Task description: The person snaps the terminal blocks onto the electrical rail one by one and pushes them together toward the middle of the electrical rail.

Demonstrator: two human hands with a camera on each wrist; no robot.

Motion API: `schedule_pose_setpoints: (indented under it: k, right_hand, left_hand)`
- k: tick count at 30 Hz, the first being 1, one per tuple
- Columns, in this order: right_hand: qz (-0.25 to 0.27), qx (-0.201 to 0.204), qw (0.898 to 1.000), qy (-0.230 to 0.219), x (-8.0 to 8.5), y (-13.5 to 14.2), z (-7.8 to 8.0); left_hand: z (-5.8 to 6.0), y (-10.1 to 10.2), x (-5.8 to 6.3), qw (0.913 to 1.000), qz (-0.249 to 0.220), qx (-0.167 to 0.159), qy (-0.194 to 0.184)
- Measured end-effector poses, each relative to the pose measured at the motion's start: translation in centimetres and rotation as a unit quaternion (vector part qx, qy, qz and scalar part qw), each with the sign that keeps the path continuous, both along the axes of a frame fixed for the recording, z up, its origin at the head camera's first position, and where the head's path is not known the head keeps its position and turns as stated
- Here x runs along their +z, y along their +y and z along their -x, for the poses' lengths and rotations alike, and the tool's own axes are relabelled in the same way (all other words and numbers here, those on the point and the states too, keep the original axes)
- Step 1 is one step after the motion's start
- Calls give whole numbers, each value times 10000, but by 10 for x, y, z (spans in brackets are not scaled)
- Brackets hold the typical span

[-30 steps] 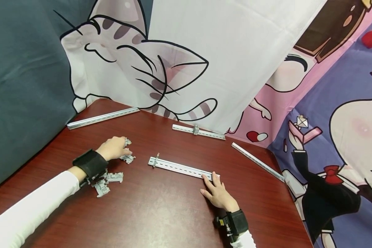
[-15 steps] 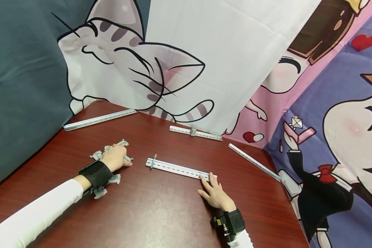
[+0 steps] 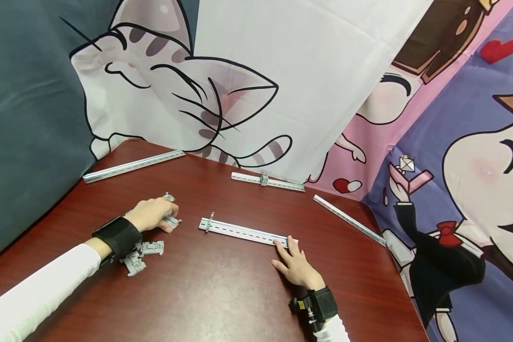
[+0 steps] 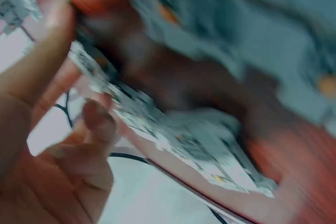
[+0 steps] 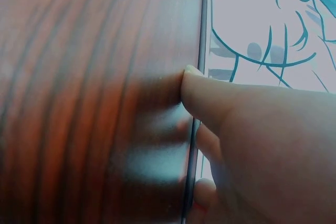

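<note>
At the left, my left hand (image 3: 154, 214) is bent over a grey terminal block (image 3: 172, 221), thumb and fingers curled about its end. The left wrist view, partly blurred, shows a block (image 4: 139, 111) between thumb and index finger. More terminal blocks (image 3: 153, 248) lie beside the wrist, and another (image 3: 168, 196) shows just beyond the knuckles. My right hand (image 3: 298, 266) rests with extended fingers on the right end of a slotted metal DIN rail (image 3: 243, 232). A small terminal block (image 3: 210, 222) stands upright on that rail's left end.
Further slotted rails lie around the brown table (image 3: 222, 289): one at back left (image 3: 134, 166), one at right (image 3: 348, 219), and one at the back (image 3: 282, 183) carrying a clustered block (image 3: 264, 178). A printed cloth (image 3: 316, 71) hangs behind the table.
My left hand has shifted over the terminal blocks, its wrist drawing back left so the lower blocks show again. The right hand stays on the rail's end. The head view has shifted slightly.
</note>
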State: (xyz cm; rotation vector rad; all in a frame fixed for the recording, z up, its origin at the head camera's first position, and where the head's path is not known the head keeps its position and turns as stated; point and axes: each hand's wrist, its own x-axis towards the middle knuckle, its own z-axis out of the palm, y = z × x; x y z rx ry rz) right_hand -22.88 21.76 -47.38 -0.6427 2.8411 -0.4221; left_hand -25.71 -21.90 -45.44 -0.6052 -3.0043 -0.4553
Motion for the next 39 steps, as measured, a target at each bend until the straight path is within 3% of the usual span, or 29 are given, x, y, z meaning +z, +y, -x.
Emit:
schedule_pose_setpoints:
  k: [3, 6, 11, 14, 18, 22, 28, 32, 34, 36, 39]
  right_hand:
    - [95, 86, 9999, 29, -1, 0, 1]
    - [166, 151, 9997, 54, -2, 1, 1]
    - [112, 97, 9999, 34, -1, 2, 3]
    - [37, 28, 10000, 17, -1, 2, 4]
    - [-7, 6, 10000, 6, 0, 1, 4]
    - [6, 6, 10000, 2, 0, 1, 3]
    - [2, -21, 10000, -56, 0, 2, 1]
    - [-35, -33, 10000, -83, 1, 2, 0]
    - [-40, -34, 10000, -63, 1, 2, 0]
    - [-49, -36, 10000, -46, 1, 2, 1]
    - [-34, -14, 10000, -52, 1, 0, 2]
  left_hand:
    - [3, -4, -5, 9989, 159, -337, 268]
    - [4, -3, -10, 9936, 446, -550, 885]
    - [6, 8, -20, 9731, 825, -558, 2078]
    - [6, 13, -24, 9667, 803, -479, 2381]
    - [6, 18, -20, 9691, 765, -501, 2291]
    - [4, 22, -11, 9777, 644, -646, 1891]
    - [-4, 38, 10, 9937, -543, -558, 810]
    - [-8, 64, 31, 9883, -1468, -383, 129]
    - [-5, 79, 40, 9848, -1693, -371, 78]
    - [-1, 94, 45, 9832, -1767, -430, 123]
    - [8, 113, 42, 9847, -1650, -539, 146]
